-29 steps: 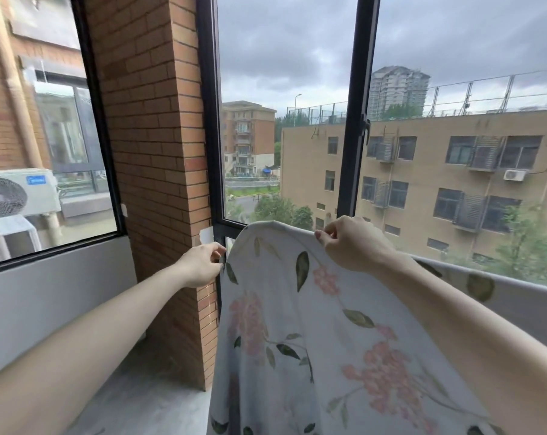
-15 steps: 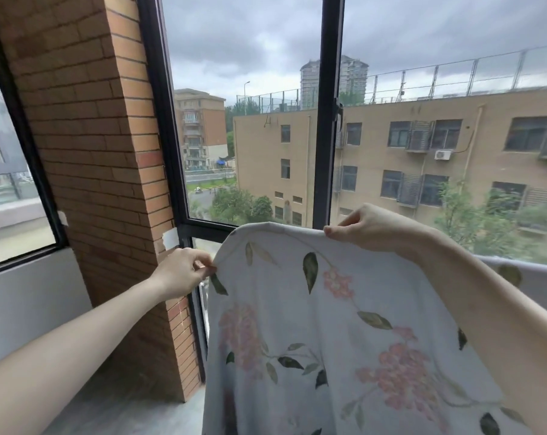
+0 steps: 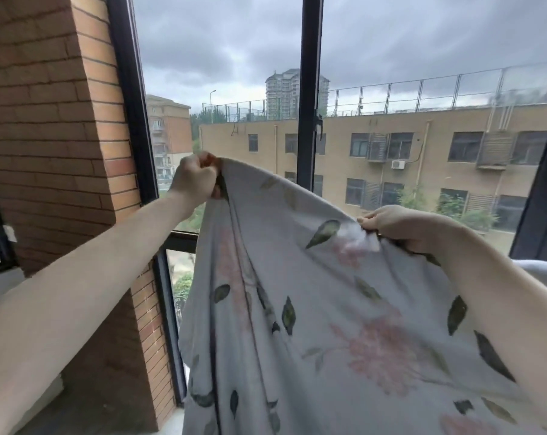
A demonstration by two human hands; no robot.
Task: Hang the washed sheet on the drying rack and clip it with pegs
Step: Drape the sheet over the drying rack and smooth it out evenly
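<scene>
Compared with half a second earlier, the left hand (image 3: pixel 196 178) has risen from a low pinch beside the brick pillar to well above the lower window bar, and it is now closed in a fist around a gathered corner of the pale grey sheet printed with pink flowers and dark green leaves (image 3: pixel 297 324). The right hand (image 3: pixel 400 226) has dropped lower than the left and sits further right, so the top edge of the sheet, which ran almost level before, now slopes down from left to right. The right fingers (image 3: pixel 367 221) are clenched on a bunched fold of the same edge, knuckles up. The view has also swung right: the red-brown brick pillar (image 3: pixel 61 152) fills the left edge and the black window mullion (image 3: pixel 308 89) stands near the centre. The sheet hangs between the two hands in front of the window, stretched taut along its upper edge, with long vertical creases falling from the left fist. Its lower part drops past the bottom edge of the view, and part of it drapes under the right forearm. The cloth looks thin and slightly motion-blurred near the right hand.
</scene>
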